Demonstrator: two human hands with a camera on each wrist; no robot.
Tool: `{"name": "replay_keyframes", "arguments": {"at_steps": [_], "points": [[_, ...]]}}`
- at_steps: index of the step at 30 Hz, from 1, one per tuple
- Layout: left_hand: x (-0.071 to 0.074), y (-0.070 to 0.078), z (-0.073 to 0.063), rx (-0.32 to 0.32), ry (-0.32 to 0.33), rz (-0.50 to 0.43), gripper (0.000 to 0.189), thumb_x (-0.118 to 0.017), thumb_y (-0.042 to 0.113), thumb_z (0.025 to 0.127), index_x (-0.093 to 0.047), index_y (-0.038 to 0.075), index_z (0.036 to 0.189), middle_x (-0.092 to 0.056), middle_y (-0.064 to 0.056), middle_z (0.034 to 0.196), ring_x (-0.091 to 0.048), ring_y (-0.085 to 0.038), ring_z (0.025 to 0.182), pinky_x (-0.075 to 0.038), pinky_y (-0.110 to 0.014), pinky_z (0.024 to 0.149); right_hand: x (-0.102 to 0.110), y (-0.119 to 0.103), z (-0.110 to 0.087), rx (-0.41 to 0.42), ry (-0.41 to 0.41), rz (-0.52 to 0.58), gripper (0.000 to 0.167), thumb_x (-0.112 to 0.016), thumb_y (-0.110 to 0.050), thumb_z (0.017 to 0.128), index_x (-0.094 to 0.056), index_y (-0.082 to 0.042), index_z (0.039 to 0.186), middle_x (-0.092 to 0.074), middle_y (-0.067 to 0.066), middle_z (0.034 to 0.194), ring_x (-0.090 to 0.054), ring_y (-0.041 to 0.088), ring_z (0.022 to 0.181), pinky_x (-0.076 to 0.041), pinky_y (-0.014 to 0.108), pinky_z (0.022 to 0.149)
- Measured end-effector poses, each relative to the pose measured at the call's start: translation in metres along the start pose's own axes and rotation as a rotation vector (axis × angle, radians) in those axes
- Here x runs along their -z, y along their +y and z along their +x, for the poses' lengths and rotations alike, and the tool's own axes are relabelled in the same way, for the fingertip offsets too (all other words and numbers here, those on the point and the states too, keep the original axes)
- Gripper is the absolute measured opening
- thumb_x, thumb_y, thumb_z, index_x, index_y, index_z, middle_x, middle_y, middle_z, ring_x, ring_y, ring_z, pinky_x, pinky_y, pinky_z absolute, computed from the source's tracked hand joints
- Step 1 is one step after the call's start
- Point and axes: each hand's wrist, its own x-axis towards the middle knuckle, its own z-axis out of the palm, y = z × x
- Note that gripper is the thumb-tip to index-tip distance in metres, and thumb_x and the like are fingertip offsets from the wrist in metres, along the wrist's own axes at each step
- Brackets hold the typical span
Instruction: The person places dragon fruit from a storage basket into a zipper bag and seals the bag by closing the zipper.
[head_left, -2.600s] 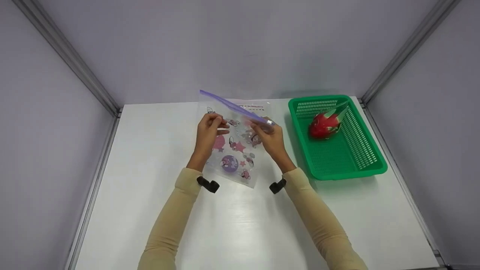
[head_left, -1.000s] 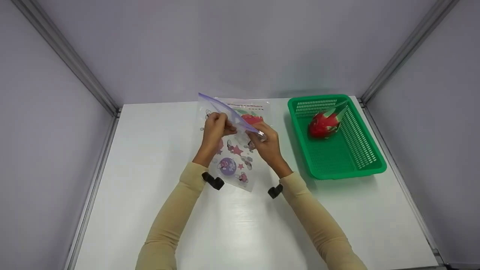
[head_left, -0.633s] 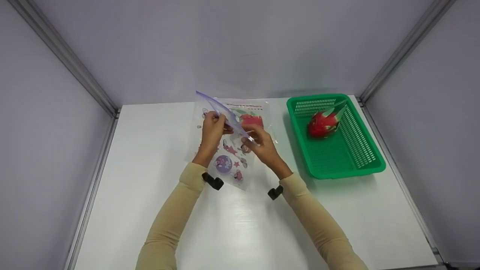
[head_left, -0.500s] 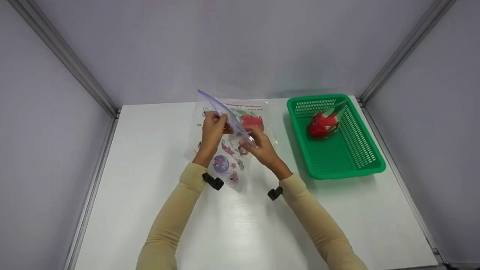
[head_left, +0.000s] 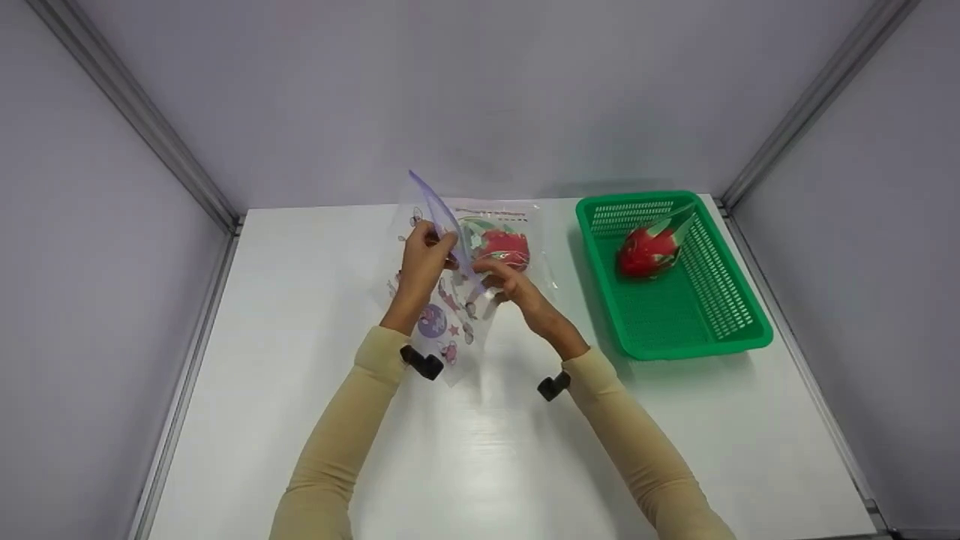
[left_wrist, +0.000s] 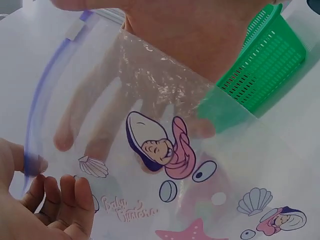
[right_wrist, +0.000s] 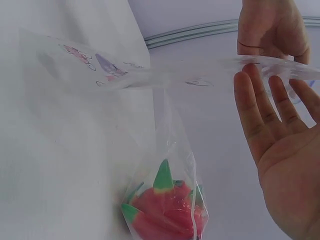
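Observation:
My left hand pinches the purple zip edge of a clear zip bag printed with pink and purple cartoon figures. That edge is raised and slants down to the right in the head view; its small slider shows in the left wrist view. My right hand lies against the bag near the edge's lower end, with fingers spread and fairly straight. Behind the zip bag lies a clear plastic package with a red dragon fruit inside, partly covered in the head view.
A green perforated basket stands at the right of the white table, holding another red dragon fruit with pale green tips. Grey walls enclose the table at the back and sides.
My right hand has moved toward me and left, and its fingers have loosened from the zip edge. The bag has swung to a steeper slant, uncovering more of the packaged dragon fruit.

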Motion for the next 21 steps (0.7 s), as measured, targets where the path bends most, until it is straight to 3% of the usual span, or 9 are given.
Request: {"name": "replay_keyframes", "arguments": {"at_steps": [3,7,10,14,18,21], "points": [[0.001,0.001,-0.002,-0.013,-0.017,0.055,0.013,-0.063,0.015,0.102,-0.056,0.005,0.106,-0.06,-0.009,0.103,-0.062,-0.016,0.083,-0.061,-0.023,0.07,0.0,-0.001,0.004,0.005,0.036,0.023,0.129,-0.036,-0.099,0.081,-0.048,0.01,0.149,-0.055,0.031,0.141,-0.064,0.024,0.114,-0.058,0.031,0.083],[0.0,0.002,-0.004,-0.017,-0.047,0.126,0.016,-0.065,0.015,0.101,-0.058,0.004,0.11,-0.064,-0.011,0.106,-0.065,-0.019,0.091,-0.064,-0.028,0.076,0.0,-0.004,0.01,0.056,0.119,-0.003,0.111,-0.043,-0.089,0.09,-0.056,0.009,0.142,-0.062,0.028,0.135,-0.068,0.023,0.099,-0.06,0.027,0.069],[-0.003,0.002,-0.005,-0.022,-0.076,0.159,0.018,-0.066,0.014,0.1,-0.059,0.004,0.113,-0.066,-0.013,0.109,-0.067,-0.021,0.094,-0.065,-0.03,0.078,0.002,-0.007,0.013,0.069,0.189,-0.026,0.098,-0.051,-0.081,0.093,-0.059,0.005,0.139,-0.066,0.027,0.131,-0.069,0.024,0.092,-0.06,0.026,0.063],[-0.006,0.001,-0.005,-0.047,-0.11,0.187,0.022,-0.068,0.013,0.1,-0.058,0.004,0.117,-0.066,-0.013,0.112,-0.067,-0.02,0.095,-0.063,-0.029,0.076,0.004,-0.013,0.018,0.052,0.26,-0.045,0.095,-0.055,-0.079,0.093,-0.059,0.004,0.139,-0.067,0.025,0.127,-0.069,0.021,0.085,-0.059,0.025,0.059],[-0.007,-0.001,-0.007,-0.064,-0.141,0.194,0.023,-0.068,0.011,0.1,-0.058,0.006,0.119,-0.066,-0.012,0.113,-0.066,-0.019,0.094,-0.06,-0.028,0.075,0.004,-0.019,0.022,0.014,0.284,-0.078,0.089,-0.059,-0.075,0.095,-0.058,0.001,0.141,-0.064,0.021,0.133,-0.071,0.021,0.085,-0.057,0.024,0.056],[-0.008,-0.002,-0.008,-0.064,-0.161,0.193,0.022,-0.068,0.012,0.1,-0.059,0.006,0.12,-0.065,-0.012,0.114,-0.065,-0.02,0.095,-0.059,-0.027,0.076,0.004,-0.021,0.023,-0.016,0.275,-0.096,0.068,-0.063,-0.056,0.103,-0.058,-0.001,0.142,-0.063,0.02,0.136,-0.071,0.023,0.089,-0.055,0.024,0.055]]}}
